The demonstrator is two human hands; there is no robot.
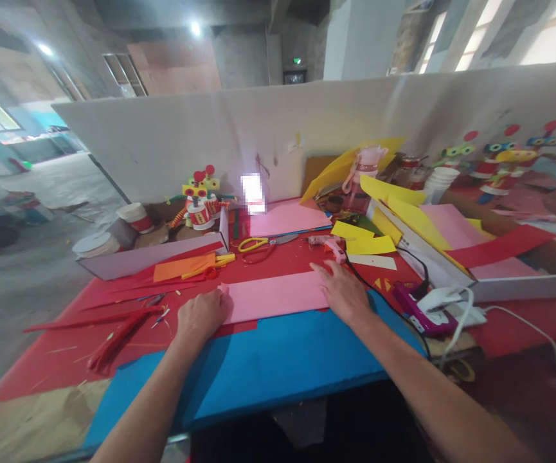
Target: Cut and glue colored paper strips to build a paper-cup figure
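Note:
A long strip of pink paper (pixel 275 297) lies across the table in front of me, its left end curled up. My left hand (pixel 203 314) is closed on that curled end, fingertips bent over it. At the strip's right end, my right hand (pixel 344 290) rests with fingers stretched out and apart, touching the paper without gripping it. Beneath the strip's near edge is a large blue sheet (pixel 287 360). Just beyond my right hand is a pink glue gun (pixel 330 247). Yellow-handled scissors (pixel 253 244) lie farther back.
A stack of pink sheets (pixel 287 217) sits at the back. Left, a box (pixel 162 252) holds paper-cup robot figures (pixel 200 209). Right, another box (pixel 504 286) holds coloured paper. A purple power strip (pixel 422 310) with white plugs and trailing cables lies right of my hand. Red strips (pixel 118 344) lie left.

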